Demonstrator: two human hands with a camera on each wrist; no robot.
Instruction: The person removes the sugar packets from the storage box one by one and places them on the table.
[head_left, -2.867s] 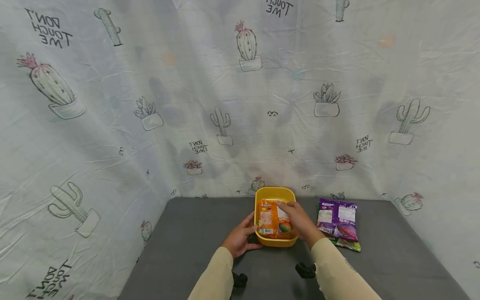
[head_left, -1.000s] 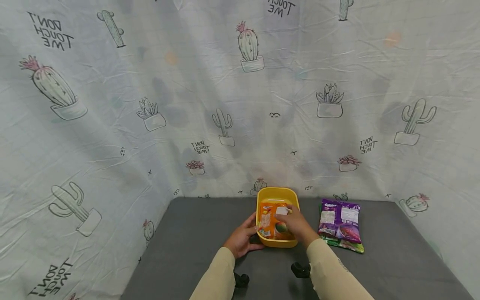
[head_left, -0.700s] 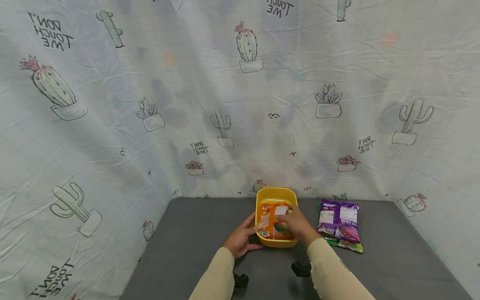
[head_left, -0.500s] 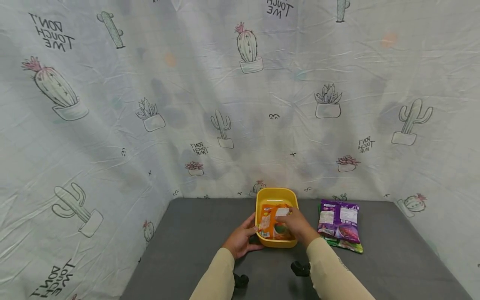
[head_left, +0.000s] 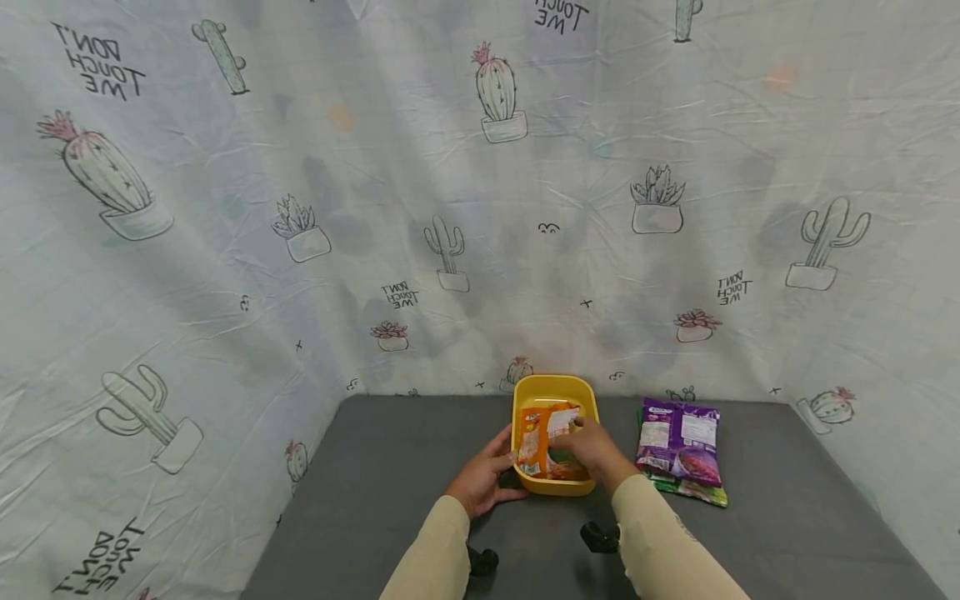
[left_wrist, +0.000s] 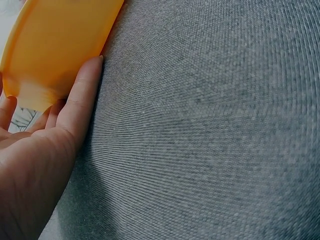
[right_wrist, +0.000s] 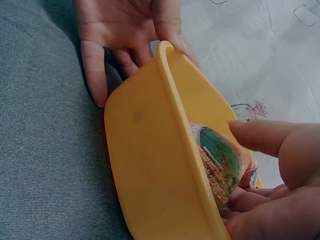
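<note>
In the head view a yellow plastic tub (head_left: pixel 555 487) stands on the grey table. Inside lies an orange snack packet (head_left: pixel 530 437) with a white label and a fruit picture, its right part creased. My left hand (head_left: pixel 483 477) grips the tub's left side, thumb at the rim and fingers along the outer wall, as the right wrist view also shows. My right hand (head_left: pixel 597 454) reaches into the tub over its right side. Its fingers curl at the packet's right part, with the thumb above; the tub's wall partly hides this contact in the right wrist view.
Right of the tub, a purple packet (head_left: pixel 678 440) lies on top of a green packet (head_left: pixel 697 492). A pale curtain (head_left: pixel 465 192) printed with cacti hangs behind the grey table (head_left: pixel 390 458) and along its sides. Dark wrist-worn pieces show below both sleeves.
My right hand has slid slightly down and left inside the tub. Under it the orange packet has shifted, tilted and become more creased. The left hand keeps its grip on the tub.
</note>
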